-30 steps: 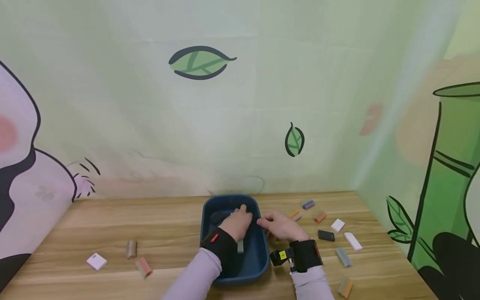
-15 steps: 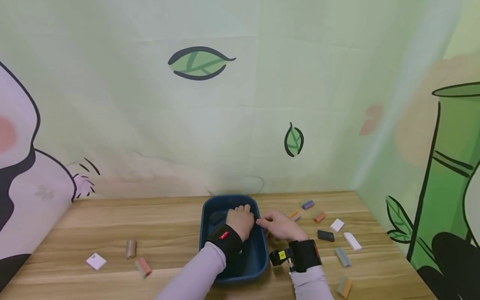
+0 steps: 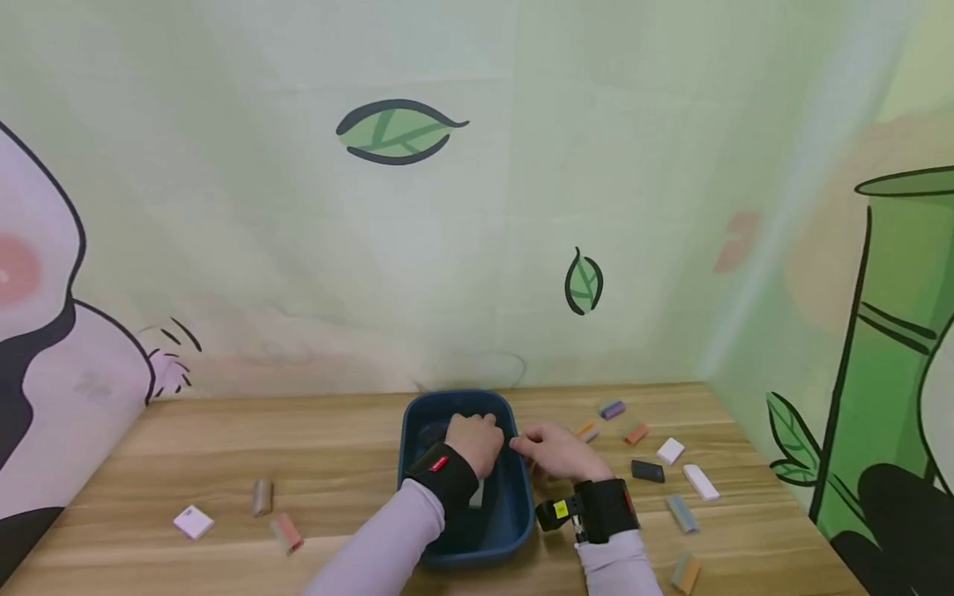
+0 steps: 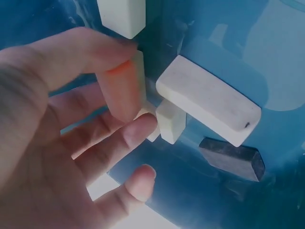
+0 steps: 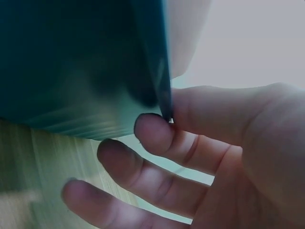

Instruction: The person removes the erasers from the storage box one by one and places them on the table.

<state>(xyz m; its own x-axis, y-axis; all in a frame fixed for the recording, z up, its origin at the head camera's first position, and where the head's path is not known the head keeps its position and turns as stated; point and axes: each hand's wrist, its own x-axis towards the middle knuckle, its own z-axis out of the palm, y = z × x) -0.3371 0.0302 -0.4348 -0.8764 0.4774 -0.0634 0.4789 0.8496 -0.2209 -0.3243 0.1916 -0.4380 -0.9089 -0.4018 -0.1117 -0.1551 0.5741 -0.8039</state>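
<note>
My left hand (image 3: 474, 443) is down inside a dark blue plastic bin (image 3: 492, 534). In the left wrist view its thumb and fingers pinch an orange and pale eraser (image 4: 121, 93). Around it in the bin lie a long white eraser (image 4: 209, 100), a dark grey eraser (image 4: 233, 158), and a white eraser (image 4: 123, 16) at the top; a small pale block (image 4: 170, 121) is close to the fingertips. My right hand (image 3: 559, 451) pinches the bin's right rim (image 5: 164, 71) between thumb and index finger, its other fingers spread outside the wall.
Right of the bin, several erasers are scattered, among them a black one (image 3: 648, 471), a long white one (image 3: 701, 482) and a purple one (image 3: 613, 410). On the left lie a white square (image 3: 193, 522), a brown eraser (image 3: 262, 497) and a pink one (image 3: 286, 532). A printed backdrop (image 3: 298, 248) rises behind.
My left hand has shifted slightly within the bin, its extended finger now bent down. The right hand stays at the rim.
</note>
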